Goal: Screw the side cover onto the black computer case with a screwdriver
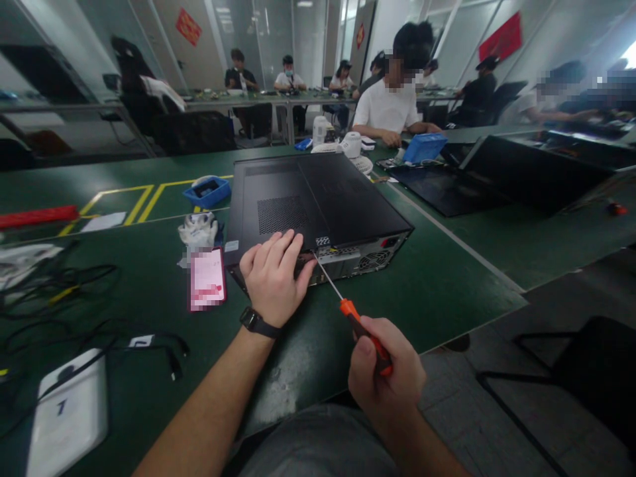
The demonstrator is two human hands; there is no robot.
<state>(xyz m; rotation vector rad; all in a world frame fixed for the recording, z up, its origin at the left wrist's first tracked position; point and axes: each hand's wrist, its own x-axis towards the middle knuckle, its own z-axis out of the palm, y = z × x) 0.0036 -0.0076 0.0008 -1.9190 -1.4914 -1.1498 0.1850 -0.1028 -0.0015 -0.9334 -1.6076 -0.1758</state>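
Note:
A black desktop computer case [328, 192] lies flat on the green table, its rear panel with a fan grille [375, 259] towards me. My left hand [273, 271], wearing a dark watch [258, 322], rests on the case's near edge. Its fingers lie over the top and the thumb reaches down by the rear panel. In my right hand [385, 371] is a screwdriver [352, 310] with an orange and black handle, gripped from below. Its thin shaft slants up to the rear panel's top edge, just right of my left thumb. Whatever the tip touches is too small to make out.
Left of the case are a phone [207, 278], white gloves [199, 230] and a blue tray [207, 192]. Black cables [99, 324] and a white box-like device [69, 411] lie further left. Another open case [541, 169] stands right. A co-worker [390, 106] sits across the table.

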